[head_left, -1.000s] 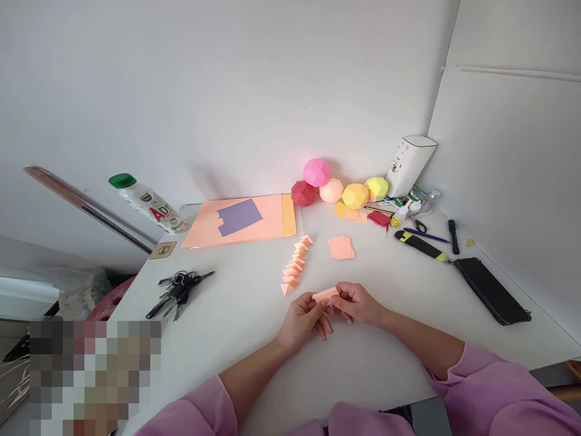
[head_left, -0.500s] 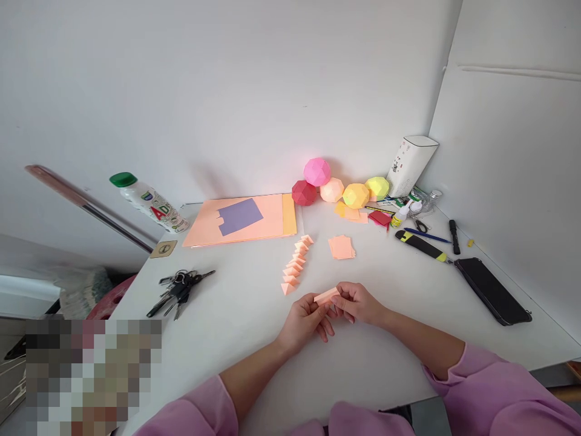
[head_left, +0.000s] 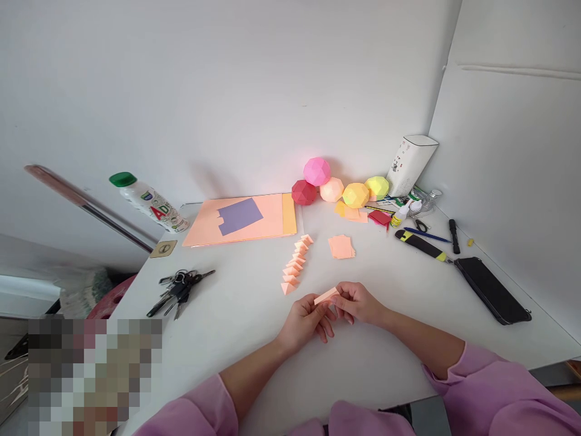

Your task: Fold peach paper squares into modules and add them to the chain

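Observation:
A small peach paper piece (head_left: 327,295), folded into a narrow strip, is pinched between both hands near the middle of the table. My left hand (head_left: 303,320) grips its left end with thumb and fingers. The right end is held by my right hand (head_left: 357,302), the thumb on the paper. Just beyond my left hand runs a slanting row of several folded peach paper pieces (head_left: 294,270). A small stack of peach paper squares (head_left: 342,247) lies past the hands.
Large peach sheets (head_left: 204,224) carry a purple piece (head_left: 240,217). Keys (head_left: 180,289) and a bottle (head_left: 154,206) are left. Several paper balls (head_left: 356,195) line the wall. A cutter (head_left: 422,246), glue bottle (head_left: 399,216), white box (head_left: 411,166) and phone (head_left: 492,290) are right.

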The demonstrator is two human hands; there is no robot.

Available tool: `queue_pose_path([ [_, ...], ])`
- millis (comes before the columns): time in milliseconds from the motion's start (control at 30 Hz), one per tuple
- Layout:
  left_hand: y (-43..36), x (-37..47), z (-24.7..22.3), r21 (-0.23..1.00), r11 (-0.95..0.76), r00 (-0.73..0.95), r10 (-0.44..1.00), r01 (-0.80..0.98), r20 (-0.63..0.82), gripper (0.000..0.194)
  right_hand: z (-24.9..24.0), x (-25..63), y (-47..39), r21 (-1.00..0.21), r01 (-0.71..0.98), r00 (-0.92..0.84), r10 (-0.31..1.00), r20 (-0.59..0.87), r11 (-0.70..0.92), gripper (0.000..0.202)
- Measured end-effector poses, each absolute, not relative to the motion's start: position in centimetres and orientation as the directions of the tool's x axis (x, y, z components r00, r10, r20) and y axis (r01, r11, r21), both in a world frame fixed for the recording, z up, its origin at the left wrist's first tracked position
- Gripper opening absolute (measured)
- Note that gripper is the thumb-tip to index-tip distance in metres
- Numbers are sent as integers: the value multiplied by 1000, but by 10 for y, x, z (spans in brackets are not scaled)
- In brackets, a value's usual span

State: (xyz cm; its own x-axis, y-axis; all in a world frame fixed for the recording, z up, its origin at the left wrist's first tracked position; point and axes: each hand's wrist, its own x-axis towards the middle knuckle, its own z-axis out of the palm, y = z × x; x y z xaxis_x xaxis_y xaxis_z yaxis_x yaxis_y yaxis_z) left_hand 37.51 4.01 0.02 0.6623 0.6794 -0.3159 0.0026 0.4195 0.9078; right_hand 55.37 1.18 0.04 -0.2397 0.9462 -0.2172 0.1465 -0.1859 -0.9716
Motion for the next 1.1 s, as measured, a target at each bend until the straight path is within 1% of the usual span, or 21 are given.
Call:
queue_pose_path([
  [333, 39, 375, 1, 901, 433, 679, 657, 17, -328, 34, 3, 554, 12, -966, 149, -242, 940, -241, -209, 28],
  [600, 38, 374, 0, 919, 391, 706, 639, 44, -306, 31, 2, 552, 11, -972, 148, -253, 943, -216, -184, 26],
  [800, 38, 375, 3, 914, 402, 694, 645, 47, -319, 26, 3, 549, 10, -970, 170, -283, 934, -216, -173, 7],
  [900, 38, 376, 5, 916, 394, 692, 641, 73, -330, 23, 4, 548, 9, -967, 191, -269, 938, -217, -168, 2],
  [1033, 37, 377, 6, 922, 373, 697, 634, 103, -334, 21, 5, 547, 8, -963, 210, -251, 943, -220, -169, 11],
  [1100, 37, 377, 6, 924, 367, 699, 633, 107, -332, 20, 6, 547, 8, -965, 212, -246, 947, -204, -153, 12],
])
